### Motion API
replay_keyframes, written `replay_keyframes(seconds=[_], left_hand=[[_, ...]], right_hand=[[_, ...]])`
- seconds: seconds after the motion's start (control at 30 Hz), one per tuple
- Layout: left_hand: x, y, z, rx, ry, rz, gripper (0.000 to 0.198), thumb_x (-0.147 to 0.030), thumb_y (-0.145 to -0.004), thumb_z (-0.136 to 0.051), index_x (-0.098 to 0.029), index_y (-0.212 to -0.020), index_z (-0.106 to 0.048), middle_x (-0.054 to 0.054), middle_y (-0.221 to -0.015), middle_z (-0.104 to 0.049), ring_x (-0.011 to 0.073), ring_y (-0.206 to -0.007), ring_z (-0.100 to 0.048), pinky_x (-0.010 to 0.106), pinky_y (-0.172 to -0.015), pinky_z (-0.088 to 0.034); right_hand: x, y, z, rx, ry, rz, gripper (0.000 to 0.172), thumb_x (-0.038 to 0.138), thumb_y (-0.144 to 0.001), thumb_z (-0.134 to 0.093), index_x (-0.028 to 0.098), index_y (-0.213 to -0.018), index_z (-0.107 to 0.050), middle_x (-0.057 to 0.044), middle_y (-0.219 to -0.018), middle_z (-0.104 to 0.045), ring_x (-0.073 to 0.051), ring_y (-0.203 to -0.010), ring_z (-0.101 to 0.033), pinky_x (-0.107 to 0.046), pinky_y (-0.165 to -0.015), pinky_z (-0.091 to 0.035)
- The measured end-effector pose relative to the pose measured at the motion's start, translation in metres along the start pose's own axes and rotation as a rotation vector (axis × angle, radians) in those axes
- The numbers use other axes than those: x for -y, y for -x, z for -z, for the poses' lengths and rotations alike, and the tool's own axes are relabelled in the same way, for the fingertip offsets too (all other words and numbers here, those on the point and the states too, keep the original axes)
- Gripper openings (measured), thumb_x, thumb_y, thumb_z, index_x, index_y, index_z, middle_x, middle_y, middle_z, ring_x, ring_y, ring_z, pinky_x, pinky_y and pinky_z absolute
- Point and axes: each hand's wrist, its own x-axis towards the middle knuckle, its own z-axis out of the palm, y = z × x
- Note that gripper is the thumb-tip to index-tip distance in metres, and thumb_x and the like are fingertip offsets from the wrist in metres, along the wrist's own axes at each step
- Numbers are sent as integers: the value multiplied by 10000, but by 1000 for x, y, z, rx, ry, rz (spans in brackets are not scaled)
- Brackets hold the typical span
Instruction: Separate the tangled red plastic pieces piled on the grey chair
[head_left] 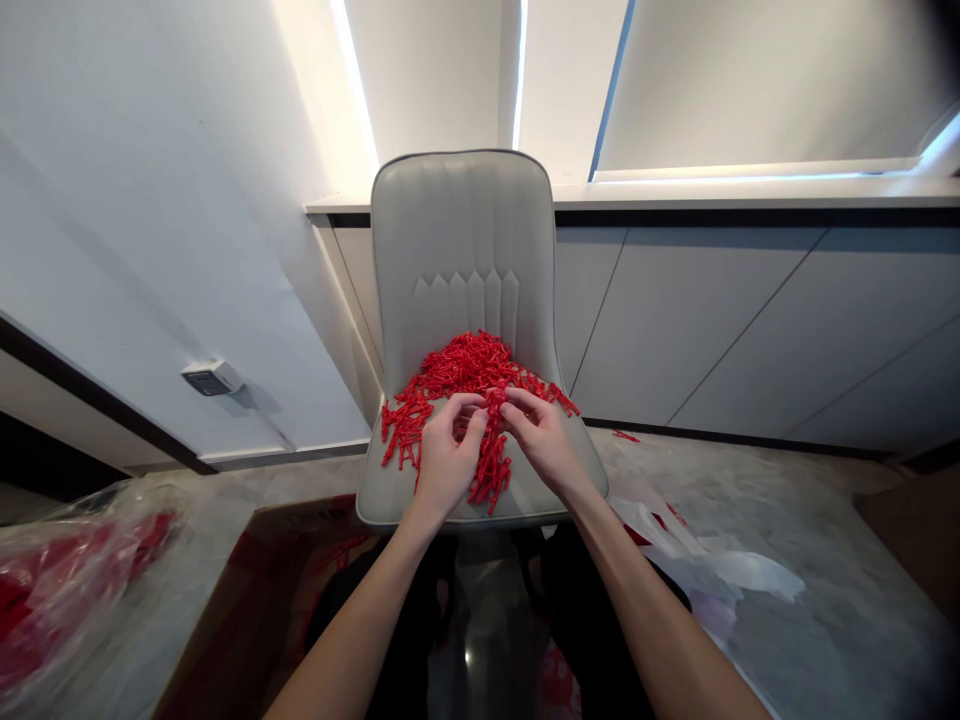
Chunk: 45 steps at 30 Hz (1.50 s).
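A heap of small red stick-like pieces (466, 362) lies on the seat of a grey padded chair (463, 235) in front of me. Above the heap, my left hand (452, 440) has its thumb and fingers curled in a pinch on a small red piece (496, 398). From the other side my right hand (538, 432) pinches the same red piece with thumb and forefinger. Its exact kind is too small to make out. More red pieces spread to the left of my left hand and below, between both hands.
An open cardboard box (247, 600) stands on the floor at lower left, beside a clear plastic bag (82, 570) with red contents. White plastic bags (720, 570) lie at right. Behind the chair runs a cabinet (720, 320); a socket box (212, 377) juts from the left wall.
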Motion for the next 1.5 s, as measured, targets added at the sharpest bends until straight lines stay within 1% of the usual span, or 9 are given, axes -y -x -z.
replay_keyframes(seconds=[0.23, 0.4, 0.57, 0.77, 1.03, 1.17, 1.27, 1.4, 1.5], left_hand=[[2, -2, 4, -3, -20, 3, 154, -281, -914, -598, -187, -1009, -677, 63, -1004, -723, 178, -870, -683, 292, -813, -536], [1, -2, 4, -17, -42, -8, 136, -235, -901, -595, -186, -990, -685, 68, -1003, -723, 186, -869, -684, 296, -805, -529], [1, -2, 5, -10, -74, -22, 134, -220, -910, -578, -189, -992, -679, 69, -1000, -722, 190, -878, -683, 302, -809, -527], [1, -2, 6, -7, -106, -35, 132, -212, -913, -574, -191, -990, -679, 63, -994, -724, 187, -875, -680, 295, -801, -521], [3, -2, 7, -1, -169, -84, 153, -192, -921, -549, -197, -1001, -678, 63, -1007, -718, 190, -893, -669, 300, -812, -508], [3, -2, 8, 5, -241, -149, 164, -180, -929, -529, -208, -1002, -673, 58, -999, -710, 192, -905, -658, 312, -830, -501], [2, -3, 10, 12, -260, -187, 165, -179, -929, -527, -216, -1000, -672, 52, -981, -700, 190, -891, -648, 312, -822, -495], [-2, -2, 9, -9, -245, -249, 207, -138, -928, -479, -213, -854, -658, 39, -894, -665, 178, -843, -624, 300, -798, -480], [-3, 2, 3, -46, -210, -252, 230, -115, -923, -458, -213, -848, -652, 36, -877, -664, 179, -845, -629, 301, -803, -485]], right_hand=[[-1, -1, 4, 22, 33, -59, 356, 435, -774, -763, 184, -1026, -737, -24, -817, -689, -152, -705, -593, -334, -724, -520], [1, 0, 3, 27, -26, -108, 354, 419, -759, -776, 173, -1009, -726, 9, -726, -629, -128, -654, -548, -297, -660, -471], [3, 2, 1, 68, -133, -167, 315, 426, -734, -792, 171, -892, -695, 26, -712, -588, -100, -606, -515, -276, -622, -433], [7, 3, 0, 123, -163, -161, 318, 452, -756, -782, 168, -760, -638, 35, -683, -542, -76, -561, -434, -266, -587, -389], [12, 5, 2, 185, -347, -314, 304, 384, -737, -830, 172, -800, -622, 48, -686, -543, -57, -515, -380, -256, -564, -428], [11, 5, 6, 228, -442, -396, 263, 340, -768, -814, 176, -800, -610, 55, -678, -526, -51, -500, -348, -245, -556, -436], [11, 4, 9, 252, -508, -475, 229, 319, -792, -791, 177, -854, -623, 59, -678, -523, -44, -484, -320, -236, -552, -435], [9, 2, 11, 264, -558, -577, 201, 269, -792, -785, 158, -879, -640, 85, -616, -452, -31, -460, -289, -198, -511, -398], [5, 1, 7, 232, -555, -560, 231, 262, -747, -829, 147, -795, -635, 80, -610, -457, -26, -471, -325, -186, -526, -420]])
